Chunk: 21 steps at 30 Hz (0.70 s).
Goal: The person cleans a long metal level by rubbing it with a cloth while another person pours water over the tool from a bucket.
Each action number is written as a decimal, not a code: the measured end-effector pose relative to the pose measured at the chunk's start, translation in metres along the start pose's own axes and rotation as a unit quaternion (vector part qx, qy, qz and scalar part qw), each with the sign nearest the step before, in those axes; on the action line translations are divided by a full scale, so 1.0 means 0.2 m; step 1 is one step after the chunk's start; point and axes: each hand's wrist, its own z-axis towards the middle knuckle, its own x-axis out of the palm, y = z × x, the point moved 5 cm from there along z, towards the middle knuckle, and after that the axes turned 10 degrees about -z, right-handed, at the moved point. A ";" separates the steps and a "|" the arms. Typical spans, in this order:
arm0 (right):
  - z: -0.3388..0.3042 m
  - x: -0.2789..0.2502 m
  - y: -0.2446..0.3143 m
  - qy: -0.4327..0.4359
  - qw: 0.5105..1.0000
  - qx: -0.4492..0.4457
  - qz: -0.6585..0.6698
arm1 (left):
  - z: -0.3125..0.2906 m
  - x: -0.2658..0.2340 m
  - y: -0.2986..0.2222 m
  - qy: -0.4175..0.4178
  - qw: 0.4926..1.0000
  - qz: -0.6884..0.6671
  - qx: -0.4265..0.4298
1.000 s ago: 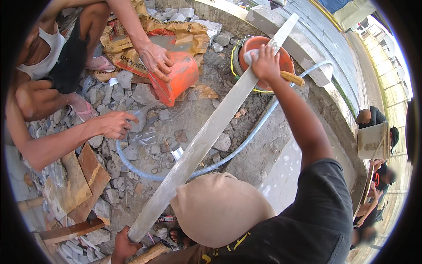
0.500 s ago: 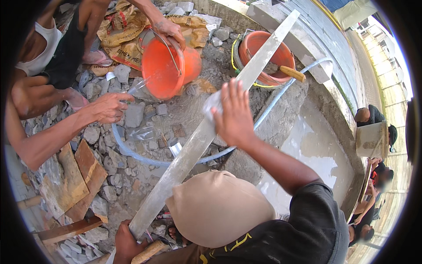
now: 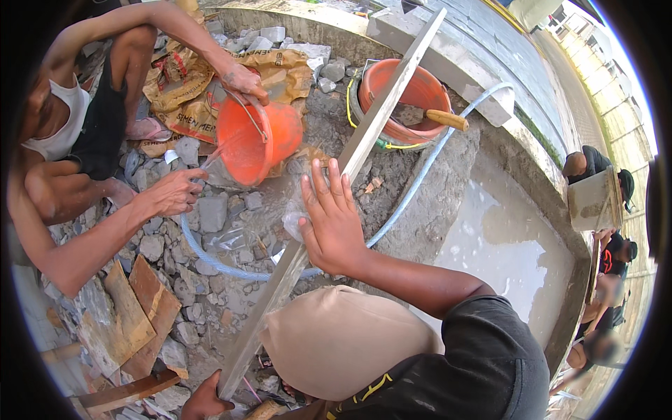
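Observation:
A long grey straightedge (image 3: pixel 274 288) runs diagonally across the view, its far end over the right-hand bucket. My left hand (image 3: pixel 205 400) grips its near end, thumb showing beside the bar. Spread across the middle of the bar, my right hand (image 3: pixel 332 224) lies with fingers stretched out. A crumpled clear plastic wad (image 3: pixel 292 225) shows beside its thumb, partly hidden by the hand. Below, rounded beige cloth (image 3: pixel 350 336) and a black sleeve (image 3: pixel 493 350) cover part of the view. At left another person tips an orange bucket (image 3: pixel 285 133), water streaming from a hose in their other hand.
Another orange bucket (image 3: pixel 428 82) holds a trowel (image 3: pixel 446 120) with a wooden handle. A pale blue hose (image 3: pixel 418 185) curves under the straightedge. Rubble and broken boards (image 3: pixel 150 315) lie at left, torn paper sacks (image 3: pixel 192 115) behind. Wet cement (image 3: pixel 490 238) fills a walled area at right.
The straightedge has tilted, showing its narrow edge. My right hand has moved down and left with the plastic wad. The whole view has shifted slightly, and the other person still directs water toward the bucket.

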 end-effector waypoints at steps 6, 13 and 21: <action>0.56 -0.01 -1.02 -0.101 0.970 0.155 -0.160 | 0.03 0.00 0.00 0.063 0.998 0.007 -0.028; 0.66 0.05 -1.31 -0.137 0.967 0.175 -0.124 | 0.05 0.02 -0.12 0.066 0.993 0.082 -0.044; 0.27 0.05 -0.44 -0.058 0.988 0.098 -0.104 | -0.02 -0.03 -0.01 0.052 0.996 0.060 -0.050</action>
